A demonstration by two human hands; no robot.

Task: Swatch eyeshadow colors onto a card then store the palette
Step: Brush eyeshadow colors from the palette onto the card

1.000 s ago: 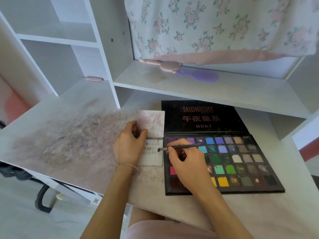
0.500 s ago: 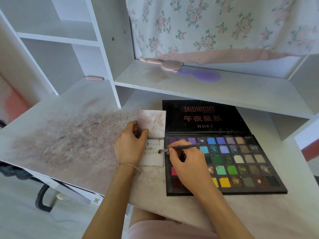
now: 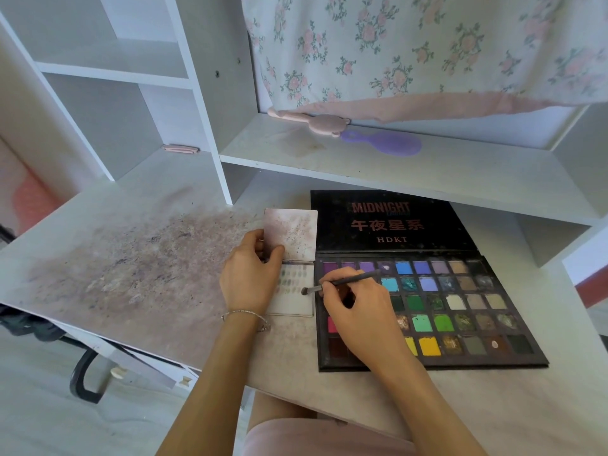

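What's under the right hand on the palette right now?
The right hand grips the brush over the eyeshadow palette. A pink pan and dark pans show at its left edge; the pans directly beneath are covered.

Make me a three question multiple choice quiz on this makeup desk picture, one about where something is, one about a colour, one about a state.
1. Where is the swatch card?
A. left of the palette
B. on the upper shelf
C. on the palette lid

2. What colour is the hairbrush on the shelf?
A. green
B. purple
C. black

3. What state is the eyeshadow palette in?
A. closed
B. open, lid flat
C. standing upright

Answers: 1 A, the left hand holds it beside the palette's left edge. 2 B, it is lilac. 3 B, the pans show; the right hand holds a brush over them.
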